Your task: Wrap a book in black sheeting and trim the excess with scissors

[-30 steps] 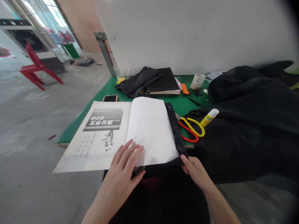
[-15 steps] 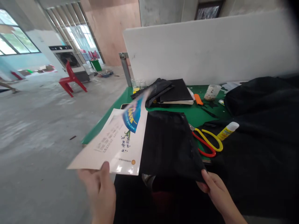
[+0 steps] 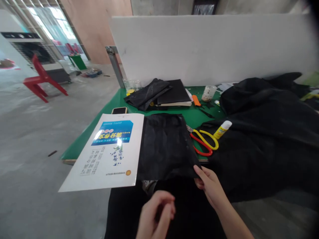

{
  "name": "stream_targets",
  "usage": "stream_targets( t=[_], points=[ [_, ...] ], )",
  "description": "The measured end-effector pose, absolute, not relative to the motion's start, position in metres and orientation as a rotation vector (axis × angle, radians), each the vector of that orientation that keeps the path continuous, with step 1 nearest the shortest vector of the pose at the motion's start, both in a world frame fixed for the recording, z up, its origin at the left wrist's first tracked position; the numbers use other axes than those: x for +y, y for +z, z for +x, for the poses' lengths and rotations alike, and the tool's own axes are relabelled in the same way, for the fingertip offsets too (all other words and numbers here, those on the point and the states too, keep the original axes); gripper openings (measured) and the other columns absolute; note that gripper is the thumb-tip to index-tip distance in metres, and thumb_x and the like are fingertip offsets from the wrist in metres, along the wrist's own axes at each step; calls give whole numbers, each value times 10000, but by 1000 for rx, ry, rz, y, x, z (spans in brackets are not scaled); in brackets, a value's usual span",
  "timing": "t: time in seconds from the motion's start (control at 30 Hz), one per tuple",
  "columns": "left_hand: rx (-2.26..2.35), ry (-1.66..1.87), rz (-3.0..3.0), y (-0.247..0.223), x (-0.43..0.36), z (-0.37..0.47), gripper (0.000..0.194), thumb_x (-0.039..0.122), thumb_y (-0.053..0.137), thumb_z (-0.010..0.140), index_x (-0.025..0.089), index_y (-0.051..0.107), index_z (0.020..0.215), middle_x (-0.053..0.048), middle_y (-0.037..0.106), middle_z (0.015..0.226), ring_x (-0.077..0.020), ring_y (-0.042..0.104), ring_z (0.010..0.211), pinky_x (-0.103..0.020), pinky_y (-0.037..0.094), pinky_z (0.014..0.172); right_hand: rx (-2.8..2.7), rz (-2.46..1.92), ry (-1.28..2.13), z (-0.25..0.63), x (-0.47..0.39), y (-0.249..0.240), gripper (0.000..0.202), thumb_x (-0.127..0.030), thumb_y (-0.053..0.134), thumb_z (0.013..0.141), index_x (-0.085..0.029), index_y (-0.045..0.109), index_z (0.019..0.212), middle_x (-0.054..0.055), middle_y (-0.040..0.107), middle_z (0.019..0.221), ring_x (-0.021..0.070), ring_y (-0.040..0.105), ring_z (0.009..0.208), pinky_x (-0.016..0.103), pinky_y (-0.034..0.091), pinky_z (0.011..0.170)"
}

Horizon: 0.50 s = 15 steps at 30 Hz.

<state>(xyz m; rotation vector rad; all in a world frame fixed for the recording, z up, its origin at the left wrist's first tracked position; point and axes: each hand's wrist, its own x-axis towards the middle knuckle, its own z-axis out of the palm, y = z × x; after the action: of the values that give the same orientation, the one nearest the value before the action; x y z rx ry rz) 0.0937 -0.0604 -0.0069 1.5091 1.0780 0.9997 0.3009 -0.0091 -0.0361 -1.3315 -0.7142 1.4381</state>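
An open white book cover [image 3: 99, 176] with a blue printed band and a flower drawing lies to the left, overhanging the table's front edge. Joined along its right side is a black cloth panel [image 3: 164, 146], spread flat and upright to my view. My right hand [image 3: 206, 182] pinches the panel's lower right corner between thumb and fingers. Below the panel, over my dark lap, my left hand [image 3: 158, 212] hovers loosely curled. A gap shows between its thumb and fingers, and nothing is seen in it.
Scissors [image 3: 206, 142] with red and yellow handles and a glue stick [image 3: 222, 129] lie right of the panel. Black cloth [image 3: 269, 139] covers the table's right side. Farther back are a black-covered book [image 3: 174, 93], a plastic cup [image 3: 208, 93], an orange cutter [image 3: 196, 100] and a phone [image 3: 119, 110].
My left hand has let go of the white cover and moved right, below the black panel. The cover now lies flatter, its blue band fully visible. My right hand keeps the corner.
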Motion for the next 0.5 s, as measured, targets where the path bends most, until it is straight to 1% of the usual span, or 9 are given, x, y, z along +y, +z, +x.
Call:
stream_targets(
  t=[0.03, 0.1, 0.2, 0.27, 0.33, 0.4, 0.5],
  points=[
    [954, 850, 1311, -12, -55, 113, 196, 304, 423, 932, 183, 559, 862, -16, 587, 671, -143, 569, 598, -257, 460, 572, -694, -1321, 1449, 301, -10, -36, 479, -556, 709, 691, -165, 441, 617, -84, 225, 530, 38, 177, 460, 201, 91, 439],
    [823, 712, 1083, -21, -42, 145, 297, 376, 422, 927, 151, 566, 799, -10, 552, 632, -122, 528, 559, -245, 420, 573, -666, -1310, 1462, 301, -13, -33, 428, -532, 709, 706, -159, 501, 681, -81, 282, 532, 33, 210, 449, 183, 130, 419],
    [785, 741, 994, -29, -26, 177, 376, 476, 513, 857, 147, 549, 679, 4, 502, 574, -116, 472, 518, -241, 377, 538, -687, -1297, 1385, 299, -17, -25, 338, -475, 697, 746, -178, 586, 866, -39, 478, 639, 52, 393, 494, 169, 307, 434],
    [802, 763, 984, -30, -19, 188, 435, 527, 546, 820, 151, 536, 601, 0, 488, 531, -124, 459, 512, -247, 368, 529, -699, -1306, 1354, 298, -18, -21, 352, -464, 683, 760, -198, 590, 971, -19, 558, 700, 81, 489, 510, 185, 393, 438],
    [849, 770, 938, -30, -16, 195, 477, 553, 531, 820, 148, 544, 567, -3, 478, 498, -123, 449, 487, -252, 356, 514, -682, -1338, 1412, 298, -19, -19, 423, -494, 662, 762, -210, 567, 1061, -34, 553, 609, 115, 506, 424, 213, 402, 357],
    [887, 782, 869, -31, -15, 201, 491, 560, 509, 828, 141, 562, 578, 0, 472, 478, -115, 434, 446, -249, 329, 479, -641, -1382, 1486, 299, -18, -19, 485, -518, 645, 758, -214, 541, 1121, -61, 507, 496, 142, 486, 340, 227, 370, 280],
    [899, 793, 831, -35, -16, 208, 484, 545, 514, 829, 142, 547, 563, 2, 470, 465, -103, 423, 412, -241, 304, 451, -571, -1425, 1516, 300, -16, -22, 481, -500, 651, 740, -207, 541, 1104, -71, 487, 443, 134, 454, 294, 216, 346, 256]
  ],
)
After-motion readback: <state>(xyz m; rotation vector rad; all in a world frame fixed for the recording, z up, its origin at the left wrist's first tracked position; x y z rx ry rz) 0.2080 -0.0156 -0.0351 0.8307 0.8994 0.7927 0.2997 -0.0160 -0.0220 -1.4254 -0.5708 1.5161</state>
